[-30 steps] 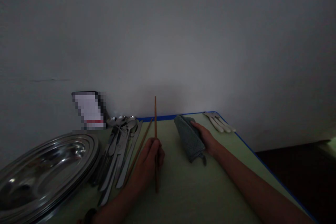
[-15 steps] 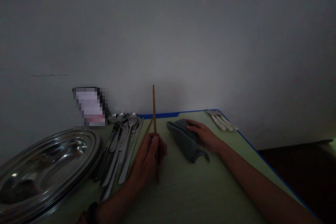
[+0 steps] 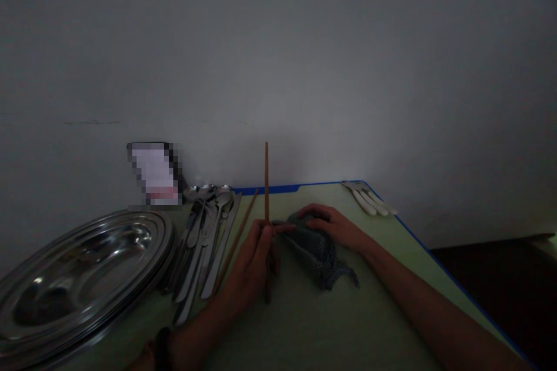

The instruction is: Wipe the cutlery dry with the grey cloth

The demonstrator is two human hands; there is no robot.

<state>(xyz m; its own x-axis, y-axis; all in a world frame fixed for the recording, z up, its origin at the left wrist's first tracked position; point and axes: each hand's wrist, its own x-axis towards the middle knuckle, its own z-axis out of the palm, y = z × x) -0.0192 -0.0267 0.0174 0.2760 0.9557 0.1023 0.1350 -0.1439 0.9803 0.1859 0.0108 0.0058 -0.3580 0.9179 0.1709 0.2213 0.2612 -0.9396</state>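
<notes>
My left hand [image 3: 260, 249] pinches a brown wooden chopstick [image 3: 267, 185] that stands upright, its lower end showing below my fingers. One finger of that hand reaches toward a grey-green cloth [image 3: 313, 252]. My right hand [image 3: 335, 226] is closed over the top of this cloth, which bunches and hangs toward me. A second chopstick [image 3: 239, 235] lies on the table just left of my left hand. Beside it rest several metal knives, forks and spoons, among them a table knife [image 3: 217, 264] and a spoon [image 3: 223, 200].
A stack of oval metal plates [image 3: 163, 223] stands at the left. Behind it a phone [image 3: 159, 171] with a blurred screen leans on the wall [image 3: 304, 69]. Several white-handled forks [image 3: 368, 200] lie near the far right corner of the green table [image 3: 348, 324], which has a blue edge.
My left hand and the upright chopstick have shifted slightly right, closer to the cloth. The cloth's lower end has moved right and toward me, and a left finger now stretches toward it.
</notes>
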